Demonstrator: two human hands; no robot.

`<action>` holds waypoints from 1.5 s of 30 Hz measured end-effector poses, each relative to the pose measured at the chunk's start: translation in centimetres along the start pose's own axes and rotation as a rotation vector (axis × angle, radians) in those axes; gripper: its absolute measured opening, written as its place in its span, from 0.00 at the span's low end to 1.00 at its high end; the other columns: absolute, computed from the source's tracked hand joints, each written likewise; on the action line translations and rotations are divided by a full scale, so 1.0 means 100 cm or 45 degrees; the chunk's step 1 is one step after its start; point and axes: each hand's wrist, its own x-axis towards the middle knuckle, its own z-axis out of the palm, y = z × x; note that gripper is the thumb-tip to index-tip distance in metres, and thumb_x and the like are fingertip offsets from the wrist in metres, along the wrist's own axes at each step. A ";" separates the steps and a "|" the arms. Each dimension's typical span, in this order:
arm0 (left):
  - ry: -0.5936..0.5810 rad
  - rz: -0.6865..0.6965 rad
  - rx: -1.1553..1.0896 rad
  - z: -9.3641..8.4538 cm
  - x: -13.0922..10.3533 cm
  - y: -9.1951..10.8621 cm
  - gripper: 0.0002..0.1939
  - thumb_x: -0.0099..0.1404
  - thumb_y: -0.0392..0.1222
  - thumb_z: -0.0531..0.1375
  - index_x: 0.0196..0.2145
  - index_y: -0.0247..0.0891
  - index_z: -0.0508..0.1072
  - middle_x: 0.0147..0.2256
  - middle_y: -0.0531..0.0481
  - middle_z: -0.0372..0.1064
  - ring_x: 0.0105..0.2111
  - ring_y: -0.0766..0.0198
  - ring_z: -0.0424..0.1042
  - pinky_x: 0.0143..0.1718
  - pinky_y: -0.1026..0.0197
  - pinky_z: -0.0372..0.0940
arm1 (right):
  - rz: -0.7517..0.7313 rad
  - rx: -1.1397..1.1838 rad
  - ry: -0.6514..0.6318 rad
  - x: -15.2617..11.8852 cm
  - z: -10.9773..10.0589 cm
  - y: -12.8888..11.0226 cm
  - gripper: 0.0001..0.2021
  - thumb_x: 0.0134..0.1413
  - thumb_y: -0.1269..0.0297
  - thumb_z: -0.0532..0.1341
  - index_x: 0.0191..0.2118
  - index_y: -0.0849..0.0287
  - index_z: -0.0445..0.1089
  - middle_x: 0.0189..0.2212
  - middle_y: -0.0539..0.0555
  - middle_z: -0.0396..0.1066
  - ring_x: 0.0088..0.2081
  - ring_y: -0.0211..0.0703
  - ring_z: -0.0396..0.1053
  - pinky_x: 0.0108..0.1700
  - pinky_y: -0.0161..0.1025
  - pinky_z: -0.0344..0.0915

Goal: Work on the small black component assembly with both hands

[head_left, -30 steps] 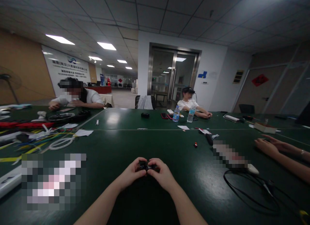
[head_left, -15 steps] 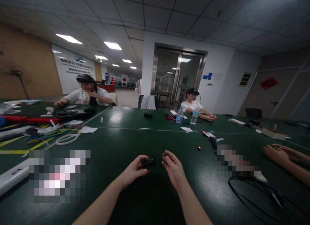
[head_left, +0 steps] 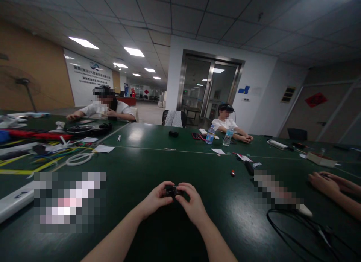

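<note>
While the green worktop (head_left: 135, 168) fills most of the view, both hands meet at its near edge. Left hand (head_left: 155, 198) and right hand (head_left: 191, 201) pinch one small black part (head_left: 172, 191) between the fingertips, held just above the worktop. Beyond the part lie a small red item (head_left: 232, 173) and two water bottles (head_left: 209, 134); right of it, a black cable (head_left: 304, 228) and a co-worker's hands (head_left: 324, 181). Risk: the fingertip grip slips and the part drops, likely lost against the dark surface. Part shape mostly hidden by fingers; dim and blurred.
</note>
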 end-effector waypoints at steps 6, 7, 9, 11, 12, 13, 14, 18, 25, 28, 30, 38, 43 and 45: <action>-0.003 0.006 0.059 0.000 0.002 -0.002 0.20 0.53 0.35 0.61 0.44 0.42 0.63 0.39 0.50 0.66 0.40 0.60 0.66 0.43 0.54 0.60 | -0.001 -0.149 -0.097 -0.001 0.000 -0.002 0.11 0.43 0.66 0.63 0.36 0.49 0.72 0.44 0.51 0.66 0.49 0.48 0.61 0.53 0.47 0.54; -0.006 0.008 0.063 0.000 0.002 -0.002 0.20 0.53 0.35 0.61 0.44 0.42 0.63 0.39 0.50 0.66 0.40 0.60 0.66 0.43 0.54 0.60 | 0.002 -0.144 -0.106 -0.001 0.000 -0.001 0.10 0.43 0.66 0.63 0.36 0.49 0.72 0.44 0.51 0.66 0.49 0.48 0.62 0.53 0.47 0.55; -0.009 0.012 0.057 0.001 0.001 0.000 0.20 0.53 0.35 0.61 0.45 0.42 0.63 0.39 0.50 0.66 0.40 0.60 0.66 0.44 0.55 0.60 | 0.008 -0.142 -0.107 -0.002 0.000 -0.002 0.11 0.43 0.66 0.63 0.36 0.49 0.72 0.44 0.50 0.65 0.49 0.47 0.62 0.53 0.47 0.55; 0.000 -0.006 0.046 0.002 -0.001 0.002 0.20 0.54 0.36 0.61 0.45 0.42 0.63 0.39 0.50 0.66 0.40 0.60 0.67 0.43 0.55 0.60 | 0.013 -0.112 -0.102 -0.003 0.000 -0.003 0.12 0.42 0.67 0.62 0.38 0.49 0.71 0.45 0.51 0.65 0.49 0.47 0.61 0.53 0.47 0.55; 0.011 -0.017 0.041 0.002 -0.001 0.002 0.19 0.54 0.37 0.61 0.45 0.41 0.63 0.39 0.50 0.66 0.39 0.61 0.67 0.43 0.55 0.61 | 0.015 -0.081 -0.104 -0.003 0.000 -0.004 0.14 0.42 0.68 0.62 0.39 0.49 0.71 0.45 0.51 0.65 0.49 0.47 0.62 0.53 0.47 0.55; 0.020 -0.028 0.035 0.002 -0.002 0.003 0.19 0.55 0.37 0.60 0.45 0.41 0.63 0.38 0.50 0.66 0.38 0.61 0.68 0.42 0.56 0.61 | 0.019 -0.049 -0.108 -0.004 -0.001 -0.005 0.15 0.42 0.68 0.62 0.40 0.50 0.70 0.45 0.51 0.65 0.49 0.47 0.62 0.53 0.47 0.55; 0.027 -0.033 0.029 0.001 -0.002 0.003 0.18 0.55 0.38 0.60 0.44 0.41 0.63 0.38 0.50 0.67 0.36 0.62 0.68 0.41 0.56 0.61 | 0.025 -0.021 -0.115 -0.004 -0.001 -0.006 0.16 0.42 0.68 0.62 0.42 0.49 0.69 0.46 0.51 0.65 0.49 0.47 0.62 0.52 0.47 0.56; 0.038 -0.008 -0.004 0.000 -0.002 0.000 0.19 0.55 0.39 0.61 0.44 0.40 0.62 0.35 0.51 0.68 0.34 0.64 0.68 0.39 0.58 0.61 | 0.063 0.018 -0.143 -0.004 -0.001 -0.008 0.19 0.44 0.69 0.61 0.45 0.49 0.67 0.46 0.50 0.66 0.49 0.47 0.62 0.51 0.47 0.57; 0.032 0.004 -0.071 -0.002 0.000 -0.003 0.22 0.52 0.36 0.64 0.44 0.41 0.63 0.38 0.50 0.68 0.36 0.63 0.68 0.41 0.58 0.61 | 0.025 0.073 -0.082 -0.002 0.002 -0.005 0.14 0.45 0.69 0.60 0.41 0.53 0.68 0.41 0.51 0.70 0.45 0.45 0.66 0.49 0.44 0.60; 0.029 0.000 -0.054 -0.003 -0.001 -0.002 0.19 0.52 0.36 0.63 0.42 0.41 0.65 0.38 0.50 0.68 0.37 0.62 0.68 0.42 0.57 0.61 | 0.012 0.083 -0.088 -0.003 0.003 -0.005 0.13 0.46 0.69 0.60 0.41 0.53 0.68 0.40 0.50 0.70 0.44 0.44 0.66 0.48 0.44 0.61; 0.041 -0.004 -0.040 -0.002 -0.001 -0.002 0.18 0.52 0.37 0.63 0.42 0.40 0.65 0.36 0.51 0.68 0.36 0.63 0.68 0.41 0.57 0.61 | -0.004 0.069 -0.088 -0.003 0.003 -0.005 0.13 0.46 0.69 0.60 0.40 0.52 0.69 0.40 0.50 0.70 0.44 0.44 0.66 0.48 0.44 0.61; 0.072 -0.035 -0.020 0.001 -0.001 0.001 0.17 0.52 0.36 0.63 0.41 0.39 0.66 0.35 0.51 0.68 0.34 0.64 0.67 0.40 0.58 0.60 | -0.020 0.013 -0.107 -0.003 0.001 -0.006 0.10 0.47 0.69 0.60 0.37 0.51 0.71 0.42 0.50 0.68 0.46 0.44 0.65 0.46 0.43 0.61; 0.069 -0.009 -0.031 0.001 -0.002 0.000 0.18 0.52 0.38 0.63 0.41 0.39 0.66 0.35 0.51 0.68 0.36 0.62 0.67 0.42 0.56 0.60 | -0.017 0.008 -0.120 -0.004 0.000 -0.009 0.10 0.48 0.69 0.60 0.38 0.51 0.71 0.42 0.49 0.68 0.45 0.44 0.65 0.46 0.43 0.60; 0.062 -0.012 -0.029 0.001 -0.002 0.001 0.17 0.53 0.38 0.62 0.42 0.40 0.66 0.36 0.50 0.68 0.37 0.62 0.67 0.43 0.55 0.60 | -0.019 0.010 -0.126 -0.004 0.000 -0.009 0.10 0.48 0.69 0.59 0.38 0.51 0.71 0.42 0.49 0.68 0.45 0.43 0.65 0.45 0.43 0.61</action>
